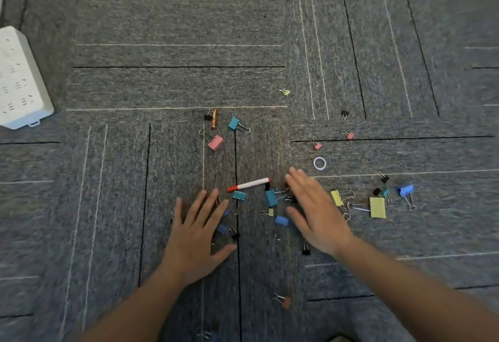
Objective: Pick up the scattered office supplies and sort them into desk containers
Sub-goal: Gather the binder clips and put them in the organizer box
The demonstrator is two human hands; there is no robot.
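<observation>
Several binder clips lie scattered on grey carpet. A red-and-white marker (249, 184) lies between my hands' fingertips. My left hand (197, 231) is spread flat, fingers straight, over small blue clips (222, 228). My right hand (316, 212) is also flat and open, just right of a teal clip (270, 197) and a blue clip (281, 220). Yellow clips (377, 207) and a blue one (405, 190) lie to the right. A pink clip (215, 142), a teal clip (233, 123) and a battery (214, 118) lie farther off. A white ring (319, 163) sits beyond my right hand.
A white power strip (19, 79) rests on the carpet at the far left. Small clips lie farther out: yellow-green (286, 92), black (344, 113), pink (350, 135). One reddish clip (285, 301) lies near me between my forearms. No container is in view.
</observation>
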